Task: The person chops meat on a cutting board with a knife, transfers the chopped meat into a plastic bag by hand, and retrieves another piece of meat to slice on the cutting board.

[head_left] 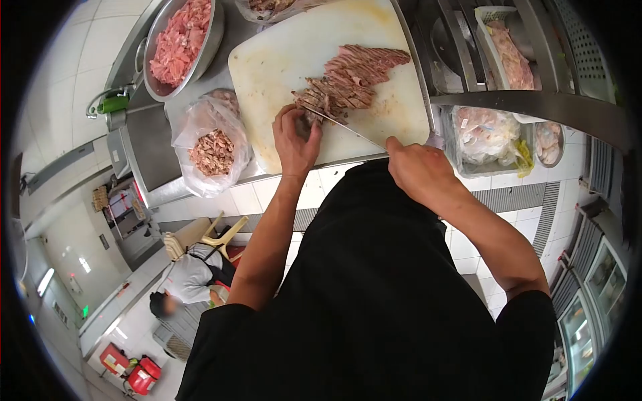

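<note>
My right hand (420,168) is closed round the handle of a knife. The thin knife blade (353,130) slants up and left across the board, its far end at the meat. Cooked sliced meat (358,75) lies on the white cutting board (271,63), in long slices at the upper right and smaller pieces at the lower left. My left hand (297,146) has its fingers curled against the lower-left end of this meat, thumb on the near side, close to the blade. The handle is mostly hidden in my right hand.
Left of the board, a plastic bag (179,137) holds chopped meat; a metal bowl (217,30) of raw pink meat stands above it. A tray (461,157) with bagged food sits at the right beneath a metal shelf (535,101). Another person (190,277) is at the lower left.
</note>
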Available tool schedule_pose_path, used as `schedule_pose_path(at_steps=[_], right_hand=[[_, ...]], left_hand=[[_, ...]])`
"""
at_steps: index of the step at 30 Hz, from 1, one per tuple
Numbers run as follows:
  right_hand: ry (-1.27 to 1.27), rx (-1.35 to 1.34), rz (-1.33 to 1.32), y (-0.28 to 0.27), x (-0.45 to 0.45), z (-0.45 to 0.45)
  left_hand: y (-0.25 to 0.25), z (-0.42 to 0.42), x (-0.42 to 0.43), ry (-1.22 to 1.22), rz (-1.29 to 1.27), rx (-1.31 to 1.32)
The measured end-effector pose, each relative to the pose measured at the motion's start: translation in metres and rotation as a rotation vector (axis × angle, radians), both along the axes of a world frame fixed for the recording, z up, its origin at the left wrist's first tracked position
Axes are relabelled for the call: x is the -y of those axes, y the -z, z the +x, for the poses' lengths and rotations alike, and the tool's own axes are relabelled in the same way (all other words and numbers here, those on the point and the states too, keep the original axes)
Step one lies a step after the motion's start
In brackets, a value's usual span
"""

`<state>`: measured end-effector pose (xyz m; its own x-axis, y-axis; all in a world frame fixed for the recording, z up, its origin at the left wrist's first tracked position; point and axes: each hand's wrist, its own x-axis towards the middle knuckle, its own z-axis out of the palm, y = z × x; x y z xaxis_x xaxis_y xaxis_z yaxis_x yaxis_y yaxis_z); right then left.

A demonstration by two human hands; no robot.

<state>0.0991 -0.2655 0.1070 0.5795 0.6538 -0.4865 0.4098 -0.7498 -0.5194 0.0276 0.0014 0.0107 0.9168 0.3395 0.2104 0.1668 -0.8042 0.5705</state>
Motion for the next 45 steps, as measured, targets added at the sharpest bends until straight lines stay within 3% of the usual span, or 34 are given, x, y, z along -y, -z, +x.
schedule_pose_path(at_steps=[19,21,42,45], right_hand=[[0.029,0.081,0.153,0.02,0.008,-0.001],[0.042,0.208,0.221,0.029,0.009,-0.005],[0.037,0.058,0.157,0.016,0.008,0.002],[0.063,0.15,0.235,0.027,0.009,-0.003]], left_hand=[[0.001,-0.001,-0.003,0.077,0.096,-0.047],[0.0,-0.001,-0.002,0.062,0.09,-0.065],[0.001,0.001,0.001,0.067,0.123,-0.044],[0.001,0.002,0.0,0.06,0.128,-0.055]])
